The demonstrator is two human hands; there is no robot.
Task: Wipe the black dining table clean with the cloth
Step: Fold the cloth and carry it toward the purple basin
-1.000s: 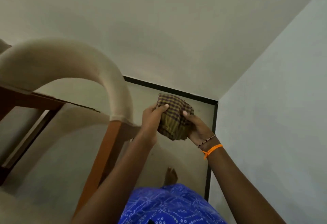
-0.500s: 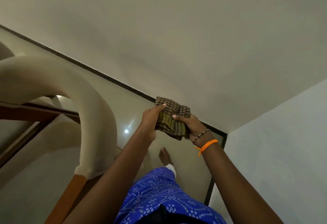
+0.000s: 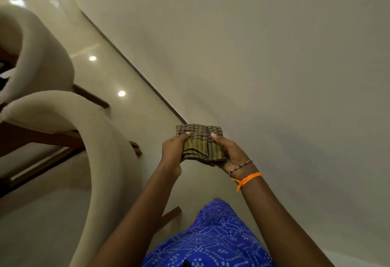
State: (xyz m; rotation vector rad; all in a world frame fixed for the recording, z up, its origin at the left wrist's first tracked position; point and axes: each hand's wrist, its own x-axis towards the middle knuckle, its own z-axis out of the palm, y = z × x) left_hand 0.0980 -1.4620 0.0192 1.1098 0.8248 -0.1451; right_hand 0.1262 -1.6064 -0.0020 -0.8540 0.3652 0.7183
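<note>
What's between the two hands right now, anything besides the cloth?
Only the folded brown-and-yellow checked cloth spans the gap in the head view; the left hand grips its left edge, the right hand its right. Nothing else sits between them.

A home dining room: cream upholstered chairs [image 3: 109, 140], glossy tiled floor [image 3: 118, 70].

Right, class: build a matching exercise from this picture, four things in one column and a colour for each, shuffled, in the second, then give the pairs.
Things:
1. cloth
2. wrist thread
3. garment
4. chair backs

Colours:
A. blue with white dots
B. cream
C. olive and purple check
D. orange

Pairs: 1-C, 2-D, 3-A, 4-B
</note>
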